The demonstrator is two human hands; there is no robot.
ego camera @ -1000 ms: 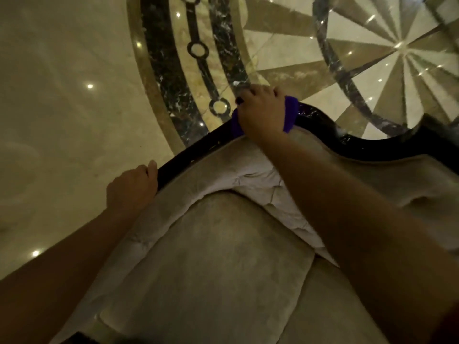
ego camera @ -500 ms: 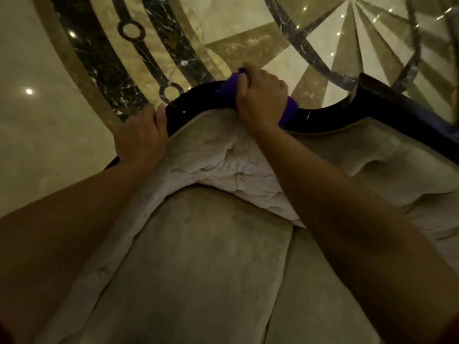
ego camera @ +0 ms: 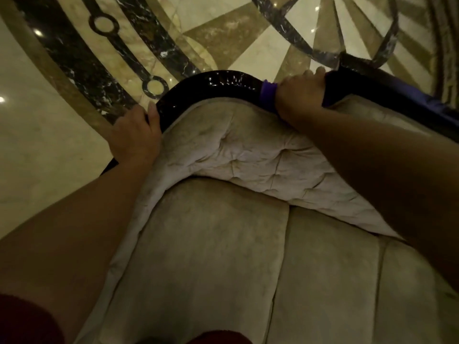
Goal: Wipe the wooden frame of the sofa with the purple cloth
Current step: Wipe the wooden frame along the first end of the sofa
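Observation:
The sofa's dark glossy wooden frame (ego camera: 218, 88) curves along the top of its tufted beige backrest (ego camera: 238, 155). My right hand (ego camera: 299, 94) presses the purple cloth (ego camera: 267, 93) onto the top rail, right of the curve's peak; only a strip of cloth shows beside my fingers. My left hand (ego camera: 135, 135) grips the frame's left shoulder, thumb over the rail, with no cloth in it.
Beige seat cushions (ego camera: 211, 256) fill the lower view. Behind the sofa lies polished marble floor (ego camera: 37, 145) with dark inlaid bands and a starburst pattern. The frame continues down to the right (ego camera: 422, 100). Dark red clothing shows at the bottom edge.
My right hand has slid the purple cloth rightward along the top rail, past the curve's peak. My left hand has moved up the frame's left side and stays gripping it.

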